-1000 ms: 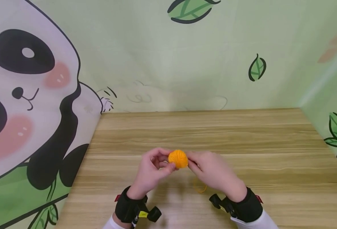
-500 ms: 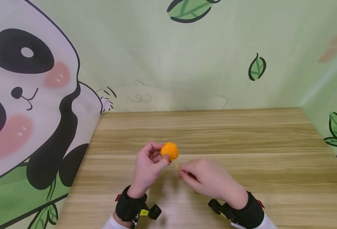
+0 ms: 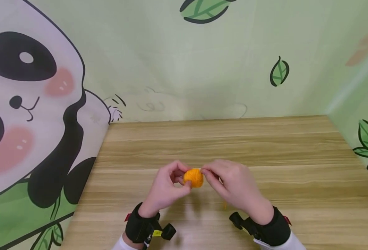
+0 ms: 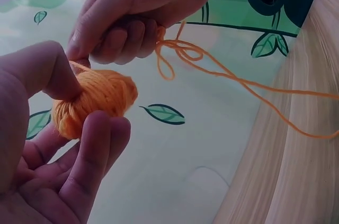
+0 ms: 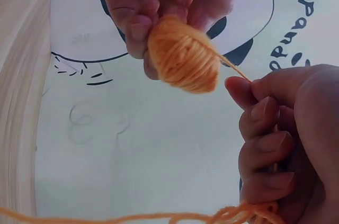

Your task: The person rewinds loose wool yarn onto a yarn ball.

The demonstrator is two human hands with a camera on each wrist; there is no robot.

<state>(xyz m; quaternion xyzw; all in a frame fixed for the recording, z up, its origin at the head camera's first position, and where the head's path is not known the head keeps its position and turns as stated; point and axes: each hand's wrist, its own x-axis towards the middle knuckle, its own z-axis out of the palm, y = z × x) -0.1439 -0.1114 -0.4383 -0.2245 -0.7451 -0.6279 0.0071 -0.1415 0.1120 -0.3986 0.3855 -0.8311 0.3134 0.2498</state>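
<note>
A small ball of orange yarn (image 3: 193, 177) is held between the thumb and fingers of my left hand (image 3: 166, 185), above the table. Close to its right side, my right hand (image 3: 237, 182) pinches the strand between thumb and forefinger. In the right wrist view a short taut piece of yarn (image 5: 233, 66) runs from the ball to that pinch. The other right fingers curl over the strand. Below them, loose loops of yarn (image 4: 183, 50) hang out of the right hand in the left wrist view, and two lengths trail off toward the table.
The wood-grain table (image 3: 221, 142) reaches back to a pale green wall cloth (image 3: 171, 69) printed with leaves and a large panda (image 3: 46, 132). Black camera bands (image 3: 141, 224) sit on both wrists. A bit of loose yarn (image 3: 225, 205) shows beneath the right hand.
Half a second ago the right hand was lower, drawing the strand down from the ball. It has since risen beside the ball, while the left hand and ball shifted slightly right and down.
</note>
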